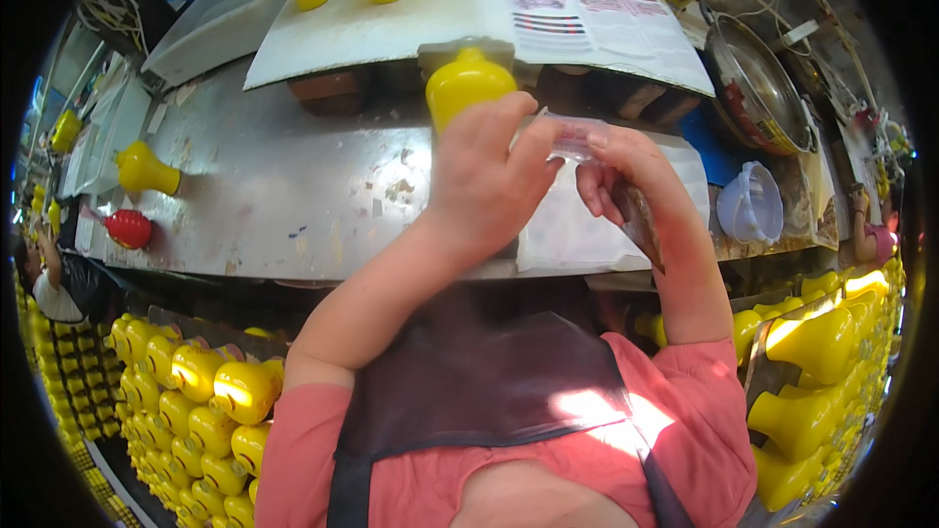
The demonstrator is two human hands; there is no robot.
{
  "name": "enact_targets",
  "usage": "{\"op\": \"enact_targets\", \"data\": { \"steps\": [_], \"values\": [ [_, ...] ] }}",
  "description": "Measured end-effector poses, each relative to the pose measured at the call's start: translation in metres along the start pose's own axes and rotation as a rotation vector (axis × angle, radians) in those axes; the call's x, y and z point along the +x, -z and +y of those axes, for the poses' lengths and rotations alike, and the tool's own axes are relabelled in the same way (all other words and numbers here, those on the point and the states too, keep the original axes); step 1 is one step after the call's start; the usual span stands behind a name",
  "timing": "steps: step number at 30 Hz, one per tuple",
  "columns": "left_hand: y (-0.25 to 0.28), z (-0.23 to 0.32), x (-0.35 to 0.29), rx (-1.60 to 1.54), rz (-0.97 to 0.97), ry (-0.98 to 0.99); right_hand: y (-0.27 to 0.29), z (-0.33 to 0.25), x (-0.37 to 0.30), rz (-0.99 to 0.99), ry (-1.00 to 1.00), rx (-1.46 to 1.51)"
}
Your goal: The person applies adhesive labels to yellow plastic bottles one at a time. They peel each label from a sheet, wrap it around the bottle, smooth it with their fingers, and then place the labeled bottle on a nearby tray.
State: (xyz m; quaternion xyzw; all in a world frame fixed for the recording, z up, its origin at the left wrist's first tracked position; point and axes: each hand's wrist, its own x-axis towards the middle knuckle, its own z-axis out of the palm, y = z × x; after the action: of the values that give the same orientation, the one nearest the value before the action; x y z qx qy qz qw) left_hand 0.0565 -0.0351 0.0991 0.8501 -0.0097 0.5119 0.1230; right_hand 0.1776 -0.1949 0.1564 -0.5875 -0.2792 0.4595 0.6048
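One yellow vase (pixel 147 169) and a red pot (pixel 128 228) at left on bench (pixel 245 205). Center vase (pixel 468 83) partly behind left hand (pixel 489 171); left fingers at film's (pixel 575 133) left edge, can't tell if pinching. Film between hands; right hand (pixel 621 161) pinches its right end, brown blade (pixel 638 217) against curled fingers. Pale basket (pixel 751 205) farther right.

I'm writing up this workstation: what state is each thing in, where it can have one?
Clear film: held between both hands
Left hand: grip closed at the film's left end
Right hand: grip closed at its right end
Near yellow vessel: partly hidden by left hand
White sheet: flat, partly covered
Lavender bucket: contents unclear
Dark apron: worn, partly sunlit
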Motion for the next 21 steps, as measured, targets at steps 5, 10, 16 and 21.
{"op": "enact_targets", "data": {
  "steps": [5,10,16,21],
  "values": [
    [0.028,0.004,-0.014,-0.068,-0.003,0.052,-0.018,0.007,-0.007,-0.085,-0.086,-0.045],
    [0.046,0.011,-0.023,-0.422,-0.043,0.376,-0.033,0.009,-0.008,0.034,0.065,-0.284],
    [0.051,0.006,-0.032,-0.653,-0.15,0.631,-0.033,0.014,0.004,0.131,0.406,-0.597],
    [0.033,-0.042,-0.049,-0.372,-0.14,0.651,-0.025,0.008,0.019,0.255,0.733,-0.903]
  ]
}}
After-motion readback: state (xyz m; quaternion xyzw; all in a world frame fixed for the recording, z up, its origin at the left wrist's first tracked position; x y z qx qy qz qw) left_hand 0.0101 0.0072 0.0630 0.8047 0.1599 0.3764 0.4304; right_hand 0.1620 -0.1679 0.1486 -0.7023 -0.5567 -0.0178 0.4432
